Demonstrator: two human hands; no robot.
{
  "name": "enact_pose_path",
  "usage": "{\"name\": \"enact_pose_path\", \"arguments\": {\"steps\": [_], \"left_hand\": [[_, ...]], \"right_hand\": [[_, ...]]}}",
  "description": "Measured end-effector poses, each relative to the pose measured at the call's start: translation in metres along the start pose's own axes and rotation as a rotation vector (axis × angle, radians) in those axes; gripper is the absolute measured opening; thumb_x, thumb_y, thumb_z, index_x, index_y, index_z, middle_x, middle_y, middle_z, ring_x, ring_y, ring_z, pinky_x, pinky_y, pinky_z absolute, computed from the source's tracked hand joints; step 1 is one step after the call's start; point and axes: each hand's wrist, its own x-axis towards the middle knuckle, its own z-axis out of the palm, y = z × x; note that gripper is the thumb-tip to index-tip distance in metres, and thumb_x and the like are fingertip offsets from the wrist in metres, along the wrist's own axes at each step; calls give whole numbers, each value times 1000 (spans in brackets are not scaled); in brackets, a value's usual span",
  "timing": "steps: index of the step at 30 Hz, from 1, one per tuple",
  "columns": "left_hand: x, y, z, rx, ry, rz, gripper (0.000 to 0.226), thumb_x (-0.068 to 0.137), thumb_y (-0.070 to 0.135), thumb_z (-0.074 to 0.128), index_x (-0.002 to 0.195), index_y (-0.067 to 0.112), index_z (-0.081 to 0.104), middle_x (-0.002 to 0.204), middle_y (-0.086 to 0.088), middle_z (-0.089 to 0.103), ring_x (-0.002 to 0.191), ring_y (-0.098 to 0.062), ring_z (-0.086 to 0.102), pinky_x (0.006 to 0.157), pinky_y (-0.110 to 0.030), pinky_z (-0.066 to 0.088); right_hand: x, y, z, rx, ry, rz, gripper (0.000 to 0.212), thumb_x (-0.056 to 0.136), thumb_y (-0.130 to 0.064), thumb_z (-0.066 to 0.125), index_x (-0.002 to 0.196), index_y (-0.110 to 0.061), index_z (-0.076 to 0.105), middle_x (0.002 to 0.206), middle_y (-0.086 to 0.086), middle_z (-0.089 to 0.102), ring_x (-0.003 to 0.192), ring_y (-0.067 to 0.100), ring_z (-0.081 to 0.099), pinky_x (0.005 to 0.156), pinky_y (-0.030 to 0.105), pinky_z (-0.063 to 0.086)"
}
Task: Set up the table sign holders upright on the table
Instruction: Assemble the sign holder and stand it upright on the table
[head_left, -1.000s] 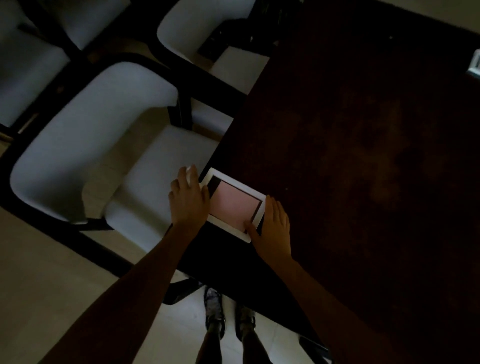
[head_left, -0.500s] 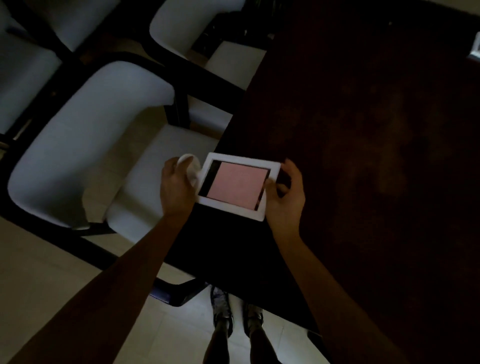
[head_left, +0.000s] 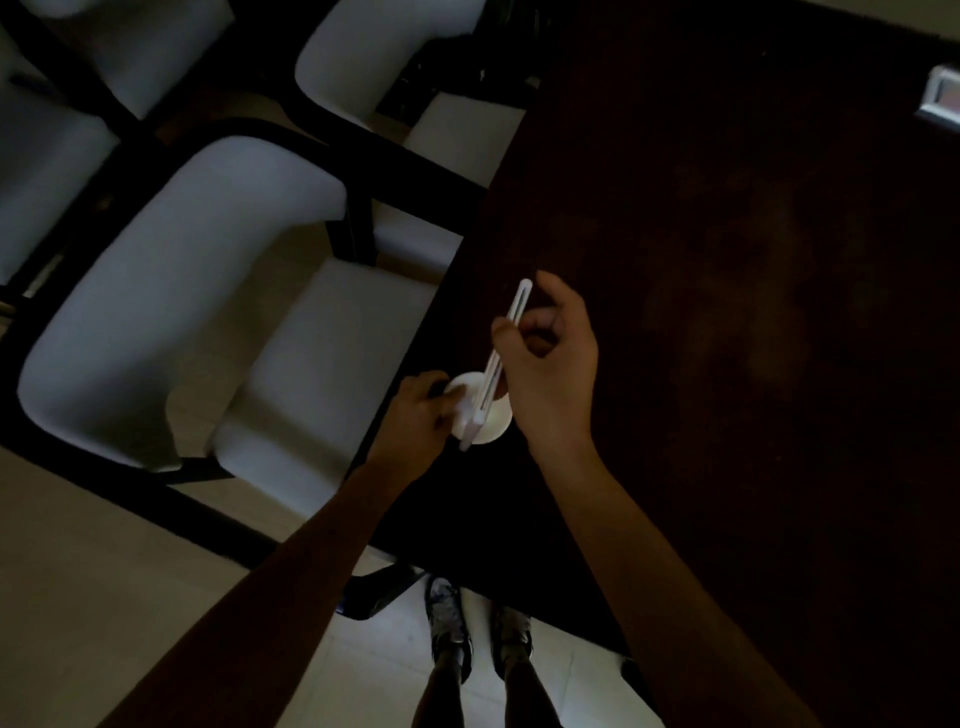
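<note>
A white table sign holder stands on edge near the left edge of the dark table, so I see only its thin top rim and its round white base. My left hand grips the base from the left. From the right, my right hand pinches the frame's upper edge between thumb and fingers. Another sign holder shows partly at the far right of the table.
White padded chairs with black frames stand close along the table's left side. My feet are on the pale floor by the table's near corner. Most of the tabletop to the right is dark and bare.
The sign holder lay flat on the table, pink face up; both hands lifted and turned it until it stands upright on its round base.
</note>
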Motion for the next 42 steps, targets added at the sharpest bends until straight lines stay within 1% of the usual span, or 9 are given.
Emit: {"name": "enact_pose_path", "arguments": {"steps": [2, 4, 9, 12, 15, 18, 24, 28, 42], "left_hand": [[-2, -4, 3, 24, 20, 74, 33, 83, 9, 66, 116, 6, 65, 125, -21, 60, 115, -40, 52, 92, -55, 47], [-3, -6, 2, 62, 24, 87, 39, 83, 12, 67, 121, 8, 63, 131, -17, 58, 119, -41, 49, 92, -55, 46], [-2, -3, -1, 93, 67, 123, 40, 79, 9, 70, 117, 0, 63, 123, -21, 63, 115, -45, 54, 86, -57, 48], [-4, -3, 0, 123, 81, 133, 41, 77, 8, 71, 116, 0, 63, 122, -20, 64, 116, -42, 55, 87, -55, 48], [-3, -3, 2, 158, 66, 130, 47, 78, 13, 70, 122, 2, 59, 127, -16, 62, 121, -38, 52, 90, -51, 48], [-1, -9, 7, 122, 36, 212, 42, 80, 14, 70, 119, 2, 61, 121, -16, 65, 115, -36, 59, 86, -52, 53], [0, -3, 14, 44, 32, 203, 22, 82, 9, 67, 103, 2, 64, 107, -19, 69, 101, -35, 64, 85, -55, 52], [-4, 7, 23, 178, 69, 229, 46, 67, -1, 74, 111, 2, 61, 114, -21, 67, 107, -38, 62, 91, -56, 51], [-20, 86, 80, 318, 27, 274, 52, 66, 20, 83, 111, 5, 64, 119, -16, 67, 114, -30, 62, 93, -55, 52]], "right_hand": [[-1, 1, 0, 2, -21, 10, 52, 84, -6, 65, 131, -18, 47, 78, -9, 58, 71, 7, 64, 66, 23, 59], [-2, 2, 1, -9, -38, -8, 52, 85, -7, 65, 132, -18, 46, 79, -9, 58, 70, 2, 64, 64, 15, 56], [-3, 5, 7, 33, -68, 40, 48, 85, -17, 66, 129, -21, 49, 86, -1, 61, 76, 16, 65, 66, 27, 56], [-3, 22, 2, 114, -10, 35, 24, 88, -27, 60, 112, -30, 60, 85, -7, 68, 74, 9, 68, 60, 20, 56], [-9, 55, -8, -166, 113, 58, 27, 91, -23, 57, 117, -17, 60, 107, 2, 68, 96, 17, 66, 87, 43, 57], [-20, 95, -11, -633, -182, 104, 47, 91, -24, 56, 136, -14, 45, 140, 3, 50, 129, 18, 46, 112, 39, 37], [-24, 137, -19, -799, -413, -24, 44, 97, -17, 45, 141, -18, 41, 153, -2, 36, 145, 15, 24, 122, 37, 12], [-30, 149, -25, -930, -346, -118, 48, 94, -24, 50, 141, -20, 41, 152, -3, 38, 145, 13, 23, 121, 35, 5], [-50, 163, -111, -902, -101, -99, 43, 90, -18, 56, 133, -17, 51, 143, 2, 51, 142, 20, 30, 119, 45, 12]]}}
